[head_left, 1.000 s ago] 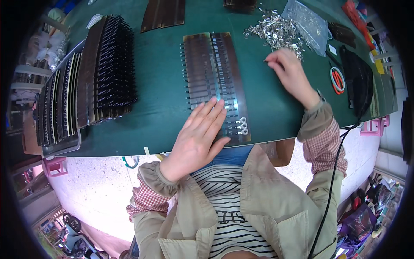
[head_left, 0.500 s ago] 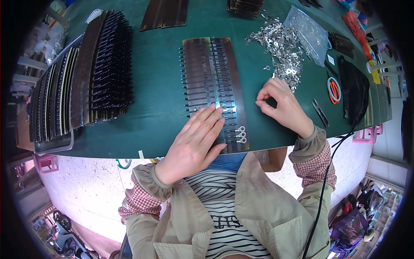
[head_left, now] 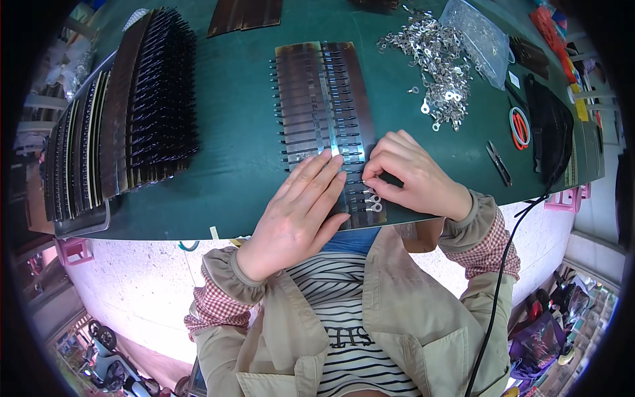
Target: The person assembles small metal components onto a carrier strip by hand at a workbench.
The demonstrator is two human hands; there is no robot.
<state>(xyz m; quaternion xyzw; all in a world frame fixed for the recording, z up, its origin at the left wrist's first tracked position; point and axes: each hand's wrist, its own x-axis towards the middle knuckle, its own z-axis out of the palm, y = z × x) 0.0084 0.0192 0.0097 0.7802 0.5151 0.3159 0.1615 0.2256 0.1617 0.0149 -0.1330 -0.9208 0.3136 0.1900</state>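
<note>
A brown flat strip board [head_left: 355, 79] lies before me, with a row of short black-sleeved leads [head_left: 343, 100] along it. My left hand [head_left: 297, 208] is laid flat over its lower left part, fingers stretched out and close together. At the board's right side my right hand [head_left: 411, 173] pinches thumb and forefinger at a lead's tip. A small silvery ring terminal seems to be in that pinch, mostly hidden by the fingertips. Just below, several ring terminals [head_left: 376, 207] sit on the ends of the nearest leads.
Loose ring terminals [head_left: 433, 63] are heaped at the far right beside a clear plastic bag [head_left: 477, 43]. Small snips [head_left: 499, 163], an orange-and-white coil [head_left: 520, 128] and a black pouch [head_left: 552, 132] lie farther right. Stacked boards with black leads [head_left: 162, 92] stand at left.
My right hand has come from the edge of the terminal heap, left and nearer to me, onto the board's leads. My left hand stays flat on the board.
</note>
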